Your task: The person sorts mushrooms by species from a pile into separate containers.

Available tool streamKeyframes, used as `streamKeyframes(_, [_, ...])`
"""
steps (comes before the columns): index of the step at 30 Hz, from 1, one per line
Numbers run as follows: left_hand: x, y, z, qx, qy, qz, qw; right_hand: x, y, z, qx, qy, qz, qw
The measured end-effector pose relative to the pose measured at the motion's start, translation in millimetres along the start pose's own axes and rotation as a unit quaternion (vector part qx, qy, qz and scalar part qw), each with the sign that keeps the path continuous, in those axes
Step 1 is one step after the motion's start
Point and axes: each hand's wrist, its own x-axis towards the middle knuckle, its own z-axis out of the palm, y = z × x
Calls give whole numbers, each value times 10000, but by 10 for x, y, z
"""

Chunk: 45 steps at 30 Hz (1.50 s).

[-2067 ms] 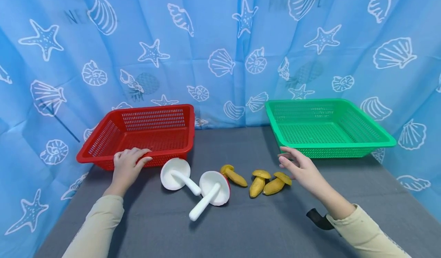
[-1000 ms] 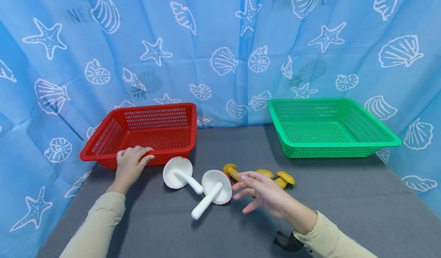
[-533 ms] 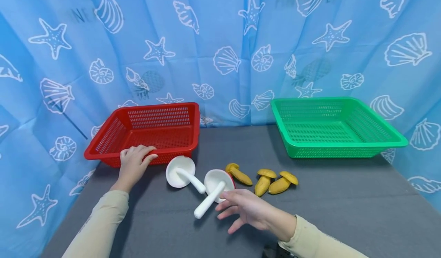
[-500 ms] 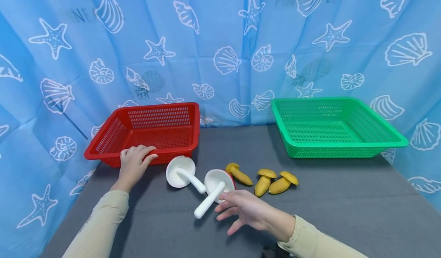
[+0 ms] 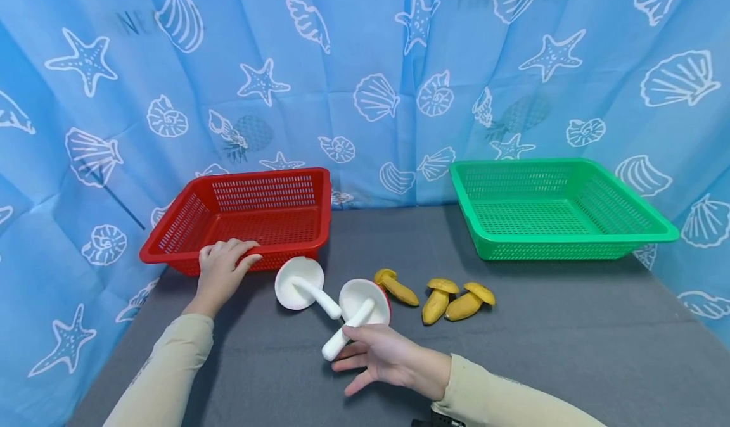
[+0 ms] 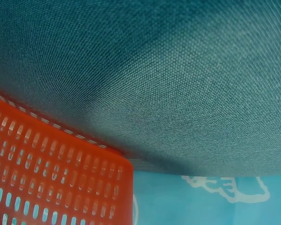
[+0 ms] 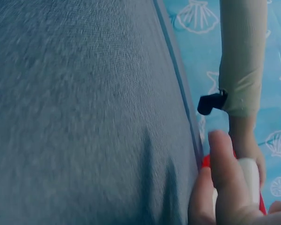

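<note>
My left hand (image 5: 221, 274) holds the front rim of the red basket (image 5: 285, 249), fingers bent over it and thumb against the outside. In the left wrist view the slotted basket wall (image 6: 61, 164) shows, but no fingers. My right hand (image 5: 384, 357) is at the stem of a toy mushroom (image 5: 358, 316) with a white underside and red cap edge. The thumb lies over the stem; the other fingers spread loosely beyond and below it. In the right wrist view the fingers (image 7: 222, 164) partly cover the white stem (image 7: 250, 178). A second white mushroom (image 5: 296, 284) lies to the left.
Three yellow-brown mushrooms, one (image 5: 396, 287) beside the red-edged cap and two (image 5: 438, 300) further right, lie on the dark grey tablecloth (image 5: 542, 338). A green basket (image 5: 570, 249) stands at the back right, before a blue shell-print curtain (image 5: 365, 47).
My right hand has come from near the green basket, over the yellow mushrooms, left and toward me to the white mushroom's stem. The left hand keeps its place on the red rim.
</note>
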Motion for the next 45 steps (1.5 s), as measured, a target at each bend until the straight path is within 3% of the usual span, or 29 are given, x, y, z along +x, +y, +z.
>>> streamKeyframes(7, [3,14,7,56,-1,-50,10000,73,80,40,221,45,-601,9979])
streamKeyframes(14, [12,17,18,234,238,168,9993,49,73,64,405,276,-739,9961])
streamKeyframes(22, [9,11,32,276,285,221,9990,-30,11,45,296,436,-756,9957])
streamKeyframes(34, [17,7,19,177,251,201,9993,-223,-377,36,85,317,-1077,9936])
streamKeyframes(45, [4,23,21,147,167,140,9997,-195,-754,102,-686,900,-1347,9844])
